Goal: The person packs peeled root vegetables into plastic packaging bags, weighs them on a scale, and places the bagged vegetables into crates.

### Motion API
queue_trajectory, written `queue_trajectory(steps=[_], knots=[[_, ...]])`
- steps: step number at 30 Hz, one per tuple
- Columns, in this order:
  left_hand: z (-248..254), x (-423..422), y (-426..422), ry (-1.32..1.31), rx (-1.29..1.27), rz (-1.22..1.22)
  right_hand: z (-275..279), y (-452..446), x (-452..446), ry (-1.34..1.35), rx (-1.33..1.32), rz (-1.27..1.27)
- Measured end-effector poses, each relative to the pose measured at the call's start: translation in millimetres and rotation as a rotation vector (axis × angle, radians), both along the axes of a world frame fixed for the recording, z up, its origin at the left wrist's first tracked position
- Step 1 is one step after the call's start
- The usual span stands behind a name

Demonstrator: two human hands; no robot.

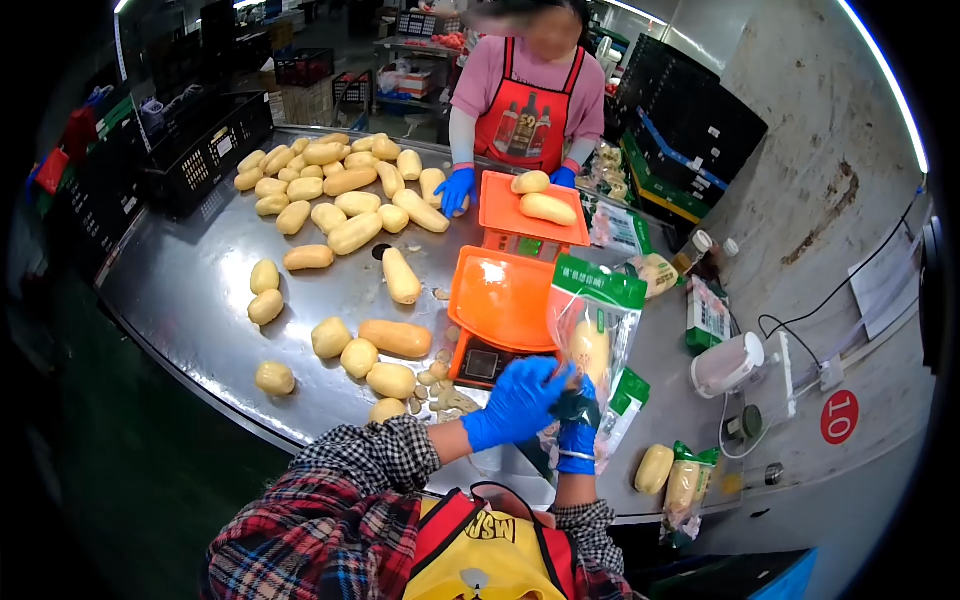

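Two gloved hands at one plastic bag (600, 287): right hand (577, 430) wrapped round its lower end; left hand (515, 403) fingers curled beside it, can't tell if gripping. Vegetable (590, 348) inside bag, just right of orange scale (500, 300), over metal table (190, 290).

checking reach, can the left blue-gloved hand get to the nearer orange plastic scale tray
Likely yes: nothing seems to block the tray just beyond the left hand, busy at a clear green-topped plastic bag.
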State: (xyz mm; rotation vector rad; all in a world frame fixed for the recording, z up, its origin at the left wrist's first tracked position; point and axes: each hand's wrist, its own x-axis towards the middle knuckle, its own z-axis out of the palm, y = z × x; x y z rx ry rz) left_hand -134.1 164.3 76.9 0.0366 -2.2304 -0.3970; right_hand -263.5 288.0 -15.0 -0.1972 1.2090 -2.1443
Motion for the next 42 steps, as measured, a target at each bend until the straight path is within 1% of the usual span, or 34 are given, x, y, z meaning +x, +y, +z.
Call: queue_trajectory(steps=[1, 2, 4, 5, 7, 8, 9, 10, 11, 13, 14, 16, 17, 18, 20, 21, 22, 23, 24, 26, 27, 28, 29, 31, 32, 34, 37, 42], knots=[[-5, 1, -9, 0.049, -0.072, 0.134, 20, -12, 19, 0.040, 0.024, -0.100], [-5, 3, -13, -0.153, -0.031, 0.185, 43, -27, 37, 0.082, 0.049, -0.199], [-5, 9, -15, -0.560, 0.061, 0.289, 30, -38, 35, 0.135, 0.035, -0.181], [-16, 5, -18, -0.518, 0.103, 0.260, 22, -45, 30, 0.167, 0.025, -0.171], [-30, 0, -21, -0.523, 0.053, 0.212, 0, -58, 7, 0.279, 0.142, -0.187], [-27, -1, -23, -0.526, 0.026, 0.184, -5, -65, -3, 0.333, 0.199, -0.199], [-22, -1, -22, -0.426, 0.035, 0.103, -10, -63, -10, 0.650, 0.407, -0.108], [-17, -2, -22, -0.404, 0.027, 0.087, -4, -64, -11, 1.019, 0.655, -0.072], [-14, -3, -19, -0.389, 0.022, 0.059, 2, -64, -13, 1.346, 0.830, -0.097], [-12, -6, -17, -0.323, 0.031, 0.023, 20, -68, -9, 1.503, 0.943, -0.095], [-14, -8, -22, -0.282, 0.035, -0.021, 28, -68, -7, 1.426, 1.094, 0.026], [-19, -10, -31, -0.333, 0.122, -0.045, 24, -71, -14, 1.296, 1.191, 0.061], [-15, -11, -34, -0.353, 0.150, -0.037, -19, -74, -35, 1.363, 1.021, -0.098], [-12, -8, -34, -0.370, 0.177, -0.020, -42, -78, -46, 1.426, 0.836, -0.252], [-20, -14, -36, -0.373, 0.169, 0.039, -56, -90, -46, 1.066, 0.624, -0.156], [-26, -15, -36, -0.360, 0.142, 0.028, -64, -95, -46, 0.884, 0.524, -0.140], [-31, -15, -35, -0.353, 0.118, 0.016, -25, -88, -30, 1.198, 0.731, -0.104], [-35, -14, -32, -0.362, 0.069, -0.002, 16, -80, -13, 1.516, 0.922, -0.122], [-37, -10, -29, -0.282, 0.067, -0.061, 23, -80, -8, 1.559, 0.948, -0.133], [-34, -4, -28, -0.310, 0.071, -0.089, 16, -81, -9, 1.465, 0.879, -0.160], [-44, -3, -28, -0.412, 0.053, -0.009, 11, -81, -12, 1.397, 0.831, -0.182], [-38, -2, -33, -0.286, 0.056, -0.064, 8, -81, -14, 1.309, 0.772, -0.195], [-41, -3, -35, -0.226, 0.062, -0.051, 6, -86, -17, 1.225, 0.720, -0.210], [-33, -1, -36, -0.243, 0.133, -0.064, 8, -93, -21, 1.107, 0.643, -0.228], [-26, 2, -37, -0.336, 0.133, -0.018, 7, -96, -23, 1.074, 0.617, -0.235], [-28, 4, -41, -0.375, 0.112, 0.030, 7, -101, -24, 1.026, 0.587, -0.242], [-38, 1, -45, -0.269, 0.121, 0.013, 4, -105, -27, 0.979, 0.565, -0.243], [-41, 4, -47, -0.366, 0.155, 0.006, -5, -104, -35, 0.949, 0.551, -0.234]])
